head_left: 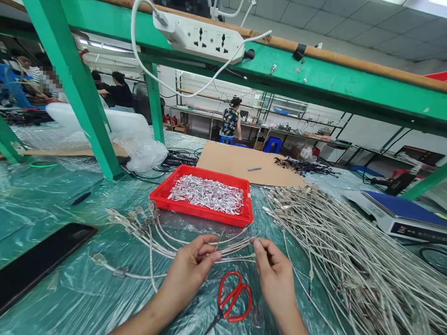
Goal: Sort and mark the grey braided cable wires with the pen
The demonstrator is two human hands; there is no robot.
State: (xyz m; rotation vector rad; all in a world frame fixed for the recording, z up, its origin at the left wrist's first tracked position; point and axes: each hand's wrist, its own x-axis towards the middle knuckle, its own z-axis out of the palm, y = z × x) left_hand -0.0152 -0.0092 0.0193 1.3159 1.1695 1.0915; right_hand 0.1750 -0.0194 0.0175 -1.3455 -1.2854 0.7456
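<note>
My left hand (pixel 190 270) pinches a small, thin, see-through piece (pixel 220 237) between thumb and fingertips. Close by on the right, my right hand (pixel 275 274) is closed, thumb against forefinger, at the tip of a braided cable (pixel 240 257). Several such cables lie behind and between the hands, with metal USB-type plugs (pixel 131 218) at their left ends. Below them, red-handled scissors (pixel 234 300) rest on the plastic-covered table (pixel 115 302). Beyond my hands stands a red tray (pixel 195 213) holding a heap of small shiny silvery pieces (pixel 209 193).
On the right lies a large pile of braided cables (pixel 349 246), beside a scale (pixel 394 214). A black phone (pixel 38 260) lies at left. Cardboard (pixel 237 160) with dark cables sits behind the tray. A green frame (pixel 314 77) with a power strip (pixel 202 39) crosses overhead.
</note>
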